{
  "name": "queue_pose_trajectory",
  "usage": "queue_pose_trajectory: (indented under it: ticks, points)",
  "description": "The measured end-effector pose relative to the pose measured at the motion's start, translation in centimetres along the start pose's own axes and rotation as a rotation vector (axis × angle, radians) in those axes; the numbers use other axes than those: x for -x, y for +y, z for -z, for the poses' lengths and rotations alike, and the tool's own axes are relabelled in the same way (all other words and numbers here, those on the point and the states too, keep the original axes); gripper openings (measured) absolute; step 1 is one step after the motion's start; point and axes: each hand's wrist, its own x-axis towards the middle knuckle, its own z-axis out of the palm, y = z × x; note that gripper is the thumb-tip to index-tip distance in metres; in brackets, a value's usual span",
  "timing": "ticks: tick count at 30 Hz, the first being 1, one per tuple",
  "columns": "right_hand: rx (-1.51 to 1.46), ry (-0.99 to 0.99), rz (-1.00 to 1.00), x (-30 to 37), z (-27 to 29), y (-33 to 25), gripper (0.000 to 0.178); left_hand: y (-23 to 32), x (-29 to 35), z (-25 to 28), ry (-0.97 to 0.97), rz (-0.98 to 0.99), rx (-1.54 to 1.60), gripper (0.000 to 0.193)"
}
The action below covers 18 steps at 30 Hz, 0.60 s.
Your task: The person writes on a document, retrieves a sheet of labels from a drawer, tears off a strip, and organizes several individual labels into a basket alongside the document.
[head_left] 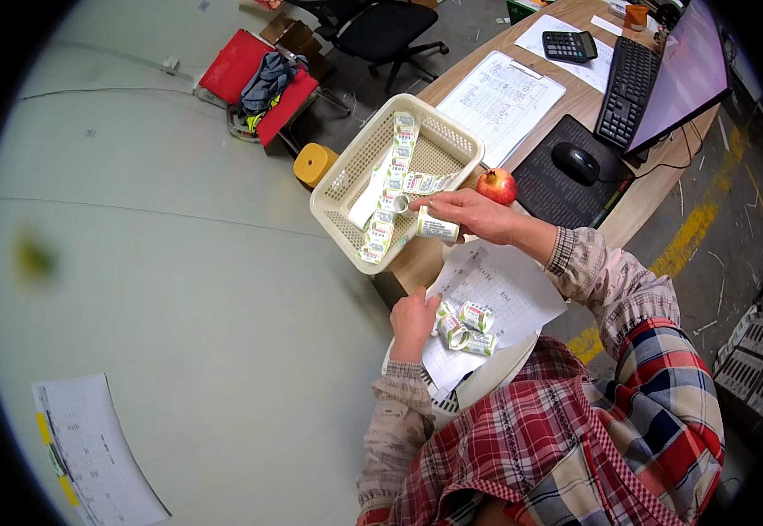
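In the head view, we see our right hand (479, 213) with its fingers clamped on a white-and-green roll (436, 226) at the rim of the cream basket (329, 206), which holds a line of similar rolls (395, 175). Our left hand (412, 323) is beside loose rolls (478, 316) on paper (521, 285); we cannot tell whether its fingers grip one.

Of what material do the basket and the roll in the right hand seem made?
Basket: likely moulded plastic, cream, satin-looking, given its regular holes and rounded rim. Roll in the right hand: smooth-looking, printed paper or plastic film, judging by its curved surface; I cannot tell which.
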Motion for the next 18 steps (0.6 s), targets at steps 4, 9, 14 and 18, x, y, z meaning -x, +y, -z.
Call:
queue_pose_trajectory:
  ticks: [4,9,14,18]
  points:
    - [0.122,0.058,0.061,-0.7,0.6,0.7,0.043,-0.4,-0.5,-0.5,-0.024,0.035,-0.047,0.030]
    - [0.431,0.077,0.317,0.4,-1.2,-0.9,0.042,-0.5,-2.1,1.2,-0.098,0.063,0.001,0.025]
    - [1.149,-0.027,0.179,4.1,-1.4,1.0,0.043,0.8,-3.9,1.1,-0.129,0.090,0.033,0.026]
    - [1.216,-0.038,0.242,5.3,-0.9,4.8,0.039,0.4,-3.6,0.3,-0.101,0.084,0.059,0.028]
